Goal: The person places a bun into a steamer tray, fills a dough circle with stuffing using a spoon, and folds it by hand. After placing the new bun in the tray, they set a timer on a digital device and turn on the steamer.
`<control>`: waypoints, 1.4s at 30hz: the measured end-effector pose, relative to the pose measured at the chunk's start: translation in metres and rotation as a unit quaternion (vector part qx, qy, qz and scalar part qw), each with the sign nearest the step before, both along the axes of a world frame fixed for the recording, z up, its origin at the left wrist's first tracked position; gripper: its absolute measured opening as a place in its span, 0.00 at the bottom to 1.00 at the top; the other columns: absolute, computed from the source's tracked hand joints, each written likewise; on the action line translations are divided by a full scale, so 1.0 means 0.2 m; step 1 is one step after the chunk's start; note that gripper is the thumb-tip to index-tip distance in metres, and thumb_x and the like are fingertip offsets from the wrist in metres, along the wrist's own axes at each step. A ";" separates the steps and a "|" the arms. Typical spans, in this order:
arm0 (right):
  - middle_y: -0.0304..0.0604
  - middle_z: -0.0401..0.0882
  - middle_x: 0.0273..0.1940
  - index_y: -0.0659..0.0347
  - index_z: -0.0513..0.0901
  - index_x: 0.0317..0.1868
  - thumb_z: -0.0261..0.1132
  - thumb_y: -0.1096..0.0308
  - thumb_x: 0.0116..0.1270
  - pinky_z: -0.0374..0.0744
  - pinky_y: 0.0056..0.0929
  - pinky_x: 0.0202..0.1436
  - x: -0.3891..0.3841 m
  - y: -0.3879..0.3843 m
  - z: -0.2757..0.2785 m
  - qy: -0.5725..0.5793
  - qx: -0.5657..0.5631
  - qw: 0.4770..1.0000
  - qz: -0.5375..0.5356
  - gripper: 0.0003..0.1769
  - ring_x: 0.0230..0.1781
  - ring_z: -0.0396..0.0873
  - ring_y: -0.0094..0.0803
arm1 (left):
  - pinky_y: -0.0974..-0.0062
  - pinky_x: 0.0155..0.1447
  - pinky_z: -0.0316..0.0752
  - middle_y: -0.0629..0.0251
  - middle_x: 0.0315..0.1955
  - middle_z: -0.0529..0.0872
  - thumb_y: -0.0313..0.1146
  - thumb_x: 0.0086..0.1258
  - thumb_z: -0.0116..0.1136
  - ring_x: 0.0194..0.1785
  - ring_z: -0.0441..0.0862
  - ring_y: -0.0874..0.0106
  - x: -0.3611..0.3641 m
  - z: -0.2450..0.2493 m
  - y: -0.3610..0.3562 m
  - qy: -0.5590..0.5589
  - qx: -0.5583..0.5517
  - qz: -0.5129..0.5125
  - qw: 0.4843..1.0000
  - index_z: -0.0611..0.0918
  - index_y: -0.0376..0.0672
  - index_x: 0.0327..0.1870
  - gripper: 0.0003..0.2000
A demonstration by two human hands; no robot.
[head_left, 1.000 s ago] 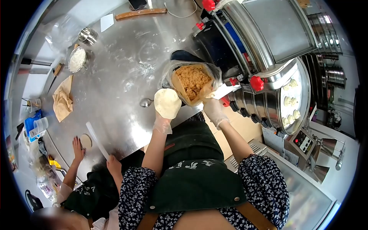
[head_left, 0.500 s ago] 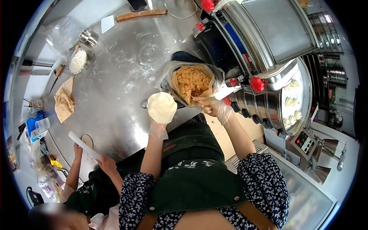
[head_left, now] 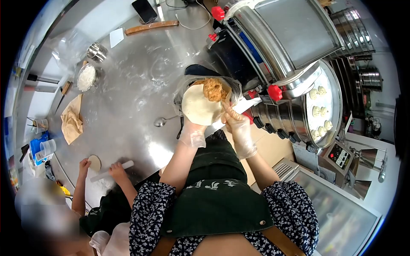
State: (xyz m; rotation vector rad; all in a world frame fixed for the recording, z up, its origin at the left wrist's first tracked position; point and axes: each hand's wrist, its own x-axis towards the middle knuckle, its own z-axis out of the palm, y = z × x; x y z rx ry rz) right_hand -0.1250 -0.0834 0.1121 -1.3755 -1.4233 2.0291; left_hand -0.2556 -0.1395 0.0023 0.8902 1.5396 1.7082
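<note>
My left hand [head_left: 194, 131], in a clear plastic glove, holds up a round, flat dough wrapper [head_left: 198, 106] that hides most of its fingers. My right hand [head_left: 237, 126], also gloved, is closed just right of the wrapper. Its fingers grip a thin tool that I can barely make out, with a lump of crumbly brown filling [head_left: 214, 89] at its far end. That lump is over the wrapper's upper right edge. Behind both is the plastic-lined container [head_left: 178, 91] of filling, now mostly covered from view.
A metal spoon [head_left: 159, 122] lies left of my hands. To the right stand a roller machine [head_left: 273, 47] and a stacked steamer [head_left: 277, 119] with several shaped buns [head_left: 316, 112] on top. At lower left a co-worker's hands [head_left: 117, 170] work a rolling pin [head_left: 104, 174] and a dough round [head_left: 94, 163].
My right hand has lifted a lump of filling out of the container to the wrapper. My left hand has brought the wrapper right and upward. The co-worker has lowered the rolling pin to the table.
</note>
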 end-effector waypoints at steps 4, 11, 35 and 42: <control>0.38 0.80 0.32 0.57 0.80 0.64 0.60 0.82 0.66 0.79 0.27 0.31 0.06 -0.10 -0.12 -0.064 0.460 0.879 0.103 0.25 0.28 0.78 0.28 | 0.70 0.48 0.79 0.59 0.42 0.83 0.30 0.65 0.58 0.44 0.82 0.66 -0.01 0.33 0.11 -0.499 0.216 0.022 0.839 0.75 0.39 0.50 0.13; 0.44 0.80 0.33 0.53 0.80 0.63 0.59 0.88 0.54 0.81 0.30 0.33 0.09 -0.09 0.02 -0.086 0.515 0.839 0.154 0.35 0.29 0.82 0.37 | 0.75 0.45 0.81 0.60 0.38 0.80 0.11 0.56 0.59 0.41 0.81 0.71 -0.03 0.37 0.04 -0.156 0.182 0.117 0.964 0.71 0.36 0.47 0.19; 0.37 0.80 0.28 0.56 0.83 0.60 0.60 0.82 0.61 0.75 0.26 0.25 0.00 -0.17 0.16 -0.063 0.535 0.795 0.279 0.26 0.24 0.76 0.28 | 0.66 0.45 0.77 0.62 0.37 0.79 0.44 0.73 0.52 0.38 0.77 0.64 -0.15 0.39 -0.14 -0.637 0.258 0.066 0.723 0.76 0.45 0.40 0.11; 0.34 0.74 0.23 0.57 0.81 0.62 0.57 0.78 0.72 0.72 0.20 0.28 0.00 -0.14 0.25 -0.116 0.185 0.948 0.233 0.21 0.23 0.69 0.16 | 0.64 0.54 0.78 0.60 0.42 0.85 0.50 0.75 0.50 0.47 0.83 0.64 -0.16 0.24 -0.16 -0.681 0.246 0.034 0.689 0.79 0.37 0.53 0.22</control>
